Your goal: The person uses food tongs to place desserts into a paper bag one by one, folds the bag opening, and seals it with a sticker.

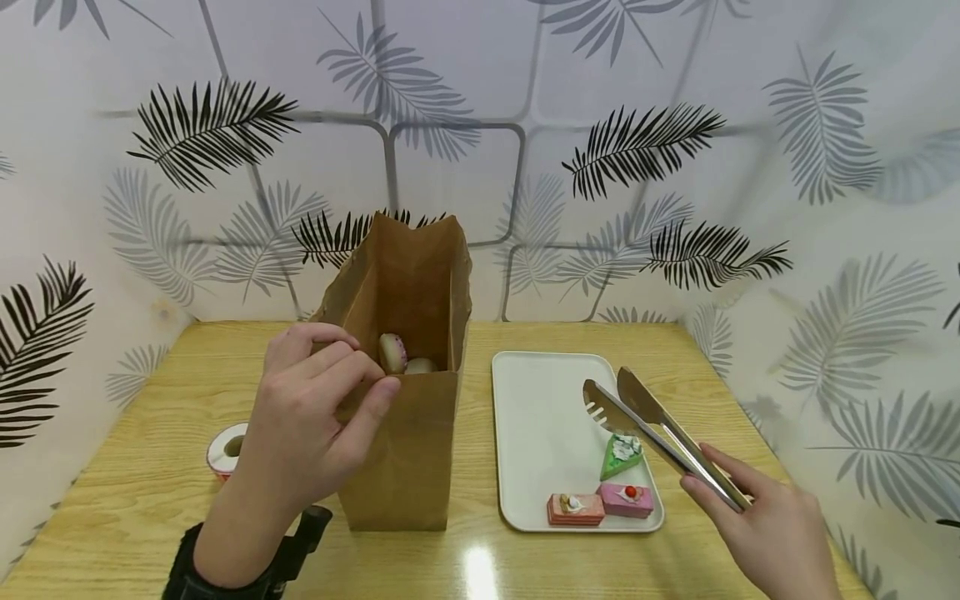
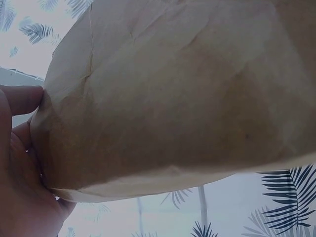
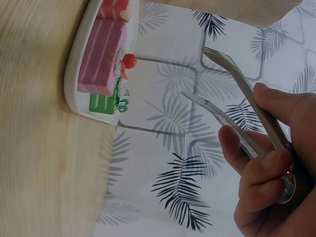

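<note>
My left hand (image 1: 311, 400) pinches the near-left rim of an upright brown paper bag (image 1: 408, 458), whose mouth stands wide. Inside the bag lie a doughnut with purplish icing (image 1: 392, 353) and another pale rounded piece (image 1: 422, 366), mostly hidden by the rim. In the left wrist view the paper side of the bag (image 2: 173, 98) fills most of the picture. My right hand (image 1: 780, 525) holds metal serving tongs (image 1: 636, 390) with their tips apart and nothing between them. The tips hover over the right side of a white tray (image 1: 532, 425), above a green cake wedge (image 1: 622, 465).
On the tray's near end sit a pink cake slice with a red berry (image 1: 628, 500) and a salmon-coloured layered slice (image 1: 575, 509). A white roll with a red edge (image 1: 219, 460) stands left of the bag, partly behind my left forearm. Leaf-patterned cloth (image 1: 465, 167) borders the wooden table.
</note>
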### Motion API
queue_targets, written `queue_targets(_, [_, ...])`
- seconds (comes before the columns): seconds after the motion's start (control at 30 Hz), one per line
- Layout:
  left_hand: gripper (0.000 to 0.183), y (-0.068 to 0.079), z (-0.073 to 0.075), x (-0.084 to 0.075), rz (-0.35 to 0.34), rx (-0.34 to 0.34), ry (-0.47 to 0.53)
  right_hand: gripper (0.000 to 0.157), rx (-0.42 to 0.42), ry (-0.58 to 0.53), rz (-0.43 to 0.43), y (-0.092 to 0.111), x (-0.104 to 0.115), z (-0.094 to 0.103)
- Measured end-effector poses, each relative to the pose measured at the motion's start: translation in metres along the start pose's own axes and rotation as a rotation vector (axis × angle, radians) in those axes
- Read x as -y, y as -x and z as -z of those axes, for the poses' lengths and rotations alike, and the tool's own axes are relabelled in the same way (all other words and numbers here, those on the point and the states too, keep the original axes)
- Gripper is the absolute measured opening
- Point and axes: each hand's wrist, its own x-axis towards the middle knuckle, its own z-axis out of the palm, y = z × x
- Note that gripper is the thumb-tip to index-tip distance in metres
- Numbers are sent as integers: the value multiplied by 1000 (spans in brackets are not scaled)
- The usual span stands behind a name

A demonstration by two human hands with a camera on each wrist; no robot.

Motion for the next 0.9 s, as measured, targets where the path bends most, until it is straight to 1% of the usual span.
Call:
queue_targets(0.17, [47,0,0,0,-2,-1,-3,51,43,29,-8,3,-7,-6])
queue_targets(0.33, [47,0,0,0,-2,2,-5,52,58,41,-7,5,-13,-12])
queue_targets(0.47, [47,0,0,0,-3,2,-6,53,89,54,-24,6,-16,-14])
queue_targets(0.57, [47,0,0,0,-4,1,-6,56,132,67,-52,7,-19,-14])
queue_targets(0.73, [47,0,-1,1,-6,-3,-4,57,190,67,-74,7,-24,-14])
queue_targets(0.9, [47,0,-1,1,-4,-4,-3,61,253,80,-99,5,-27,-15])
